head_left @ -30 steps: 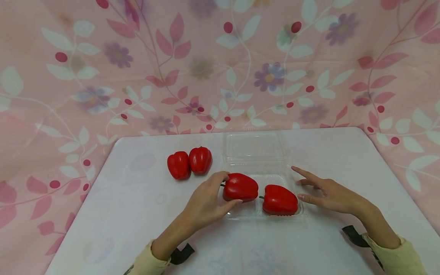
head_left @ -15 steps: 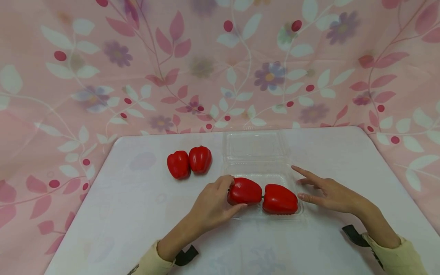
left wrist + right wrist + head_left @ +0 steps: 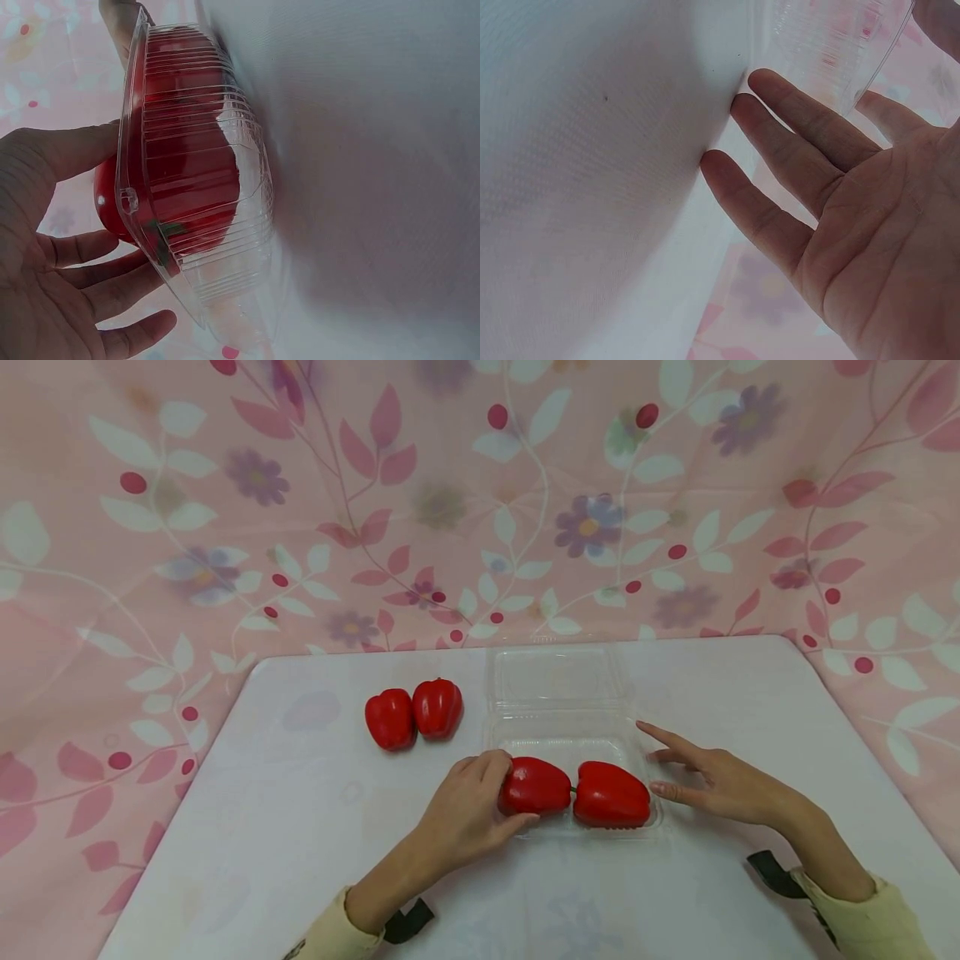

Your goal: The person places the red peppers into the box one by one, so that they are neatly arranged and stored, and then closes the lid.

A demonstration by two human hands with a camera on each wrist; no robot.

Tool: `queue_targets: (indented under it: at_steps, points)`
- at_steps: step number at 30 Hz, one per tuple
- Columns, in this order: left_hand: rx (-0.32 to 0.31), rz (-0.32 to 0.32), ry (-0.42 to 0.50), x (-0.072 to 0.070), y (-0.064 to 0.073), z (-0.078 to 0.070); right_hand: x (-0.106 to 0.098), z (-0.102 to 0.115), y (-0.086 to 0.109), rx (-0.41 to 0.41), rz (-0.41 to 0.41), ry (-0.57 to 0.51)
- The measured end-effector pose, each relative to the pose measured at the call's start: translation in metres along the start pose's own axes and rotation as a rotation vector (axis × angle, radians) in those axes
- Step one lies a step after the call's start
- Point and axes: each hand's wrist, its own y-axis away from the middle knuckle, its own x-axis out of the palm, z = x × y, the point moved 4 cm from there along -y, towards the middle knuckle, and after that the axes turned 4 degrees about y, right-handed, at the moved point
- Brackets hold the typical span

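Observation:
My left hand (image 3: 465,810) grips a red bell pepper (image 3: 535,786) at its left end, thumb on the near side and fingers on the far side. The pepper sits low in the left part of a clear plastic clamshell box (image 3: 600,746). Beside it in the box lies a second red bell pepper (image 3: 612,795), its green stem facing the first. Through the ribbed box wall (image 3: 251,165), the left wrist view shows red pepper and a bit of green stem. My right hand (image 3: 720,785) has its fingers extended by the box's right edge, holding nothing.
Two more red bell peppers, one (image 3: 390,719) on the left and one (image 3: 437,709) on the right, lie side by side left of the box. The box's lid (image 3: 553,678) lies folded back on the white table (image 3: 285,810). A flowered pink cloth (image 3: 480,502) hangs behind.
My left hand has moved slightly right and down, lowering its bell pepper into the box up against the other one's stem. The right hand has stayed in place.

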Motion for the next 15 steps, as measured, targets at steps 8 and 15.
queue_targets:
  at_steps: [8, 15]
  points:
    - [0.013, 0.033, -0.029, 0.0018, 0.0017, 0.0006, 0.0005, 0.0005, 0.0003, 0.008, -0.002, -0.003]
    - [0.03, 0.062, -0.044, 0.003, 0.0017, 0.001, 0.0003, 0.0016, 0.0003, 0.007, -0.007, -0.002]
